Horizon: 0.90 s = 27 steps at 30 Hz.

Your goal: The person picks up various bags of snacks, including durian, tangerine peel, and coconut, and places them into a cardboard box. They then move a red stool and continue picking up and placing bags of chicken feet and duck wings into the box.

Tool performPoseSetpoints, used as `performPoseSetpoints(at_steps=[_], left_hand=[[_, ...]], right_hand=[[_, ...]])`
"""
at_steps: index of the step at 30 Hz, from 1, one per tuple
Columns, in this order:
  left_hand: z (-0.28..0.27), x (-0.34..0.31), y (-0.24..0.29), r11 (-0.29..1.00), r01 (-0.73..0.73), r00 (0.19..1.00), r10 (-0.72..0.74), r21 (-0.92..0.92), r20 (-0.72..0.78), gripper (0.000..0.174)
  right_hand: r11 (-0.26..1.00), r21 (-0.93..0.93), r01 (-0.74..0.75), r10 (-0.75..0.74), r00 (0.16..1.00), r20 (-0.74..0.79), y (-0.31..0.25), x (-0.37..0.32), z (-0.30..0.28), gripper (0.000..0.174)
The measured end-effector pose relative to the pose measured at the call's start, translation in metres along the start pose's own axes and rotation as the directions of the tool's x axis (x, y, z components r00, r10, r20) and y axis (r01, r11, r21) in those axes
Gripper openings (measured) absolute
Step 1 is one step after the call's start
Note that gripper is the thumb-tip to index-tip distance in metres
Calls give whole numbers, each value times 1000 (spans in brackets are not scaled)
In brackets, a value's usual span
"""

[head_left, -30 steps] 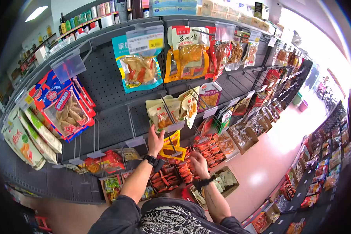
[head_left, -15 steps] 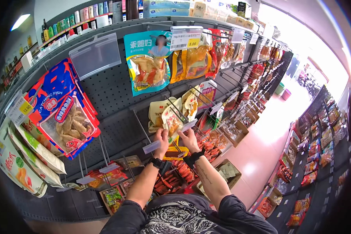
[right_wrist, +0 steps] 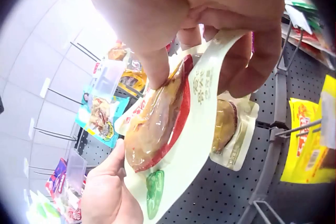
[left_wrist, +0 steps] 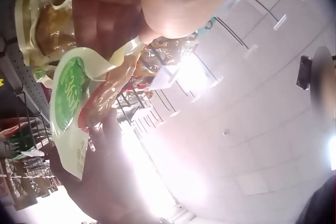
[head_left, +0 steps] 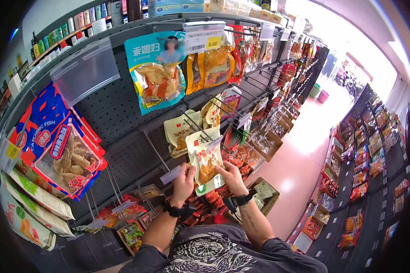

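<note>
Both hands hold one cream packet (head_left: 204, 157) with browned meat showing through its clear window. In the head view the left hand (head_left: 184, 183) pinches its left edge and the right hand (head_left: 232, 178) its right edge, thumb on the front. The right wrist view shows the right hand (right_wrist: 210, 19) gripping the top of the packet (right_wrist: 178, 129), with the left hand (right_wrist: 109, 192) at the opposite edge. Up close in the left wrist view, the packet (left_wrist: 71, 95) bends between the left hand (left_wrist: 173, 3) and the right hand (left_wrist: 105, 176). Similar packets (head_left: 180, 129) hang just behind.
Metal hooks with clear tag holders (head_left: 170, 174) stick out near the left hand. A blue fish-snack bag (head_left: 61, 143) hangs at the left, a turquoise bag (head_left: 157, 73) above. Boxes of snacks (head_left: 264, 193) stand below; an aisle floor (head_left: 287, 182) runs along the right.
The left hand first touched the hanging packets; both hands then met at one packet. That packet has come away from the others, toward the body, and is now held lower.
</note>
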State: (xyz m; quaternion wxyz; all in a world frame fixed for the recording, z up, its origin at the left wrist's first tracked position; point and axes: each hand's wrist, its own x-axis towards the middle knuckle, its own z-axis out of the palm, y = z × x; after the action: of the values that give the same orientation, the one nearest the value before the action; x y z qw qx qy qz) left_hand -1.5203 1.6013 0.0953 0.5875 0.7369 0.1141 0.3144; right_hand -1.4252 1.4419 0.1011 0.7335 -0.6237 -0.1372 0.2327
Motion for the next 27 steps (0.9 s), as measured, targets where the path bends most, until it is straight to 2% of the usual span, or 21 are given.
performPoseSetpoints(at_steps=[1,3,4,7,8,9,11,12,13,14,15,16,17,18,19,21,22,23,24,26,27], left_hand=[[2,-3,4,1000,-5,1000,5,-2,8,20],[5,-15,13,980,94,995,-87,-177,52,19],[7,-19,13,984,78,996,-70,-160,55,18],[19,-35,8,969,106,993,-90,-222,80,18],[22,-42,2,940,224,970,-189,-259,151,17],[32,-48,-8,973,148,983,-125,-176,134,15],[46,-62,-24,967,218,949,-178,-134,259,16],[56,-66,-26,961,246,920,-190,-129,342,17],[64,-72,-29,951,281,888,-207,-129,412,18],[68,-79,-45,865,501,728,-415,-11,545,18],[80,-88,-55,851,524,711,-432,-9,555,18],[91,-96,-63,847,527,640,-447,66,626,16],[99,-101,-69,844,517,562,-460,142,688,15],[107,-101,-57,860,431,512,-482,272,712,21],[117,-110,-69,865,459,504,-441,202,742,28],[130,-120,-74,781,591,361,-482,204,799,30],[136,-120,-72,769,600,345,-496,219,797,30],[142,-120,-70,774,569,294,-507,277,810,30],[147,-121,-69,780,532,249,-517,330,819,30],[154,-122,-67,781,508,263,-542,363,798,29],[157,-121,-65,788,479,286,-557,387,780,28]], right_hand=[[1000,2,6,-6,1000,-7,-1,-1,-4,29],[991,-137,6,-2,1000,23,-1,-9,-16,29],[983,-180,-40,46,999,26,-6,-14,-20,30],[986,-168,1,7,999,48,1,-26,-36,34],[979,-201,-39,48,998,41,7,-31,-47,35],[966,-209,-154,161,987,15,10,-39,-59,35],[973,-180,-144,161,983,83,38,-52,-92,37],[970,-177,-169,194,972,135,39,-65,-105,38],[959,-90,-267,277,952,128,47,-79,-118,37],[954,-56,-295,299,948,104,59,-94,-131,36],[951,-22,-310,311,946,88,72,-106,-142,36],[935,96,-340,339,940,25,85,-119,-150,35],[928,78,-365,368,929,-28,99,-130,-165,36],[909,108,-404,413,906,-94,108,-139,-178,37],[888,139,-439,458,875,-157,117,-146,-191,38],[906,222,-360,416,852,-318,149,-160,-221,35],[905,287,-314,405,842,-355,169,-164,-238,31],[884,326,-336,450,803,-391,193,-168,-257,28],[899,304,-315,428,778,-459,211,-169,-269,27],[900,283,-333,437,703,-561,244,-166,-289,27],[898,287,-333,439,714,-546,260,-165,-297,27]])
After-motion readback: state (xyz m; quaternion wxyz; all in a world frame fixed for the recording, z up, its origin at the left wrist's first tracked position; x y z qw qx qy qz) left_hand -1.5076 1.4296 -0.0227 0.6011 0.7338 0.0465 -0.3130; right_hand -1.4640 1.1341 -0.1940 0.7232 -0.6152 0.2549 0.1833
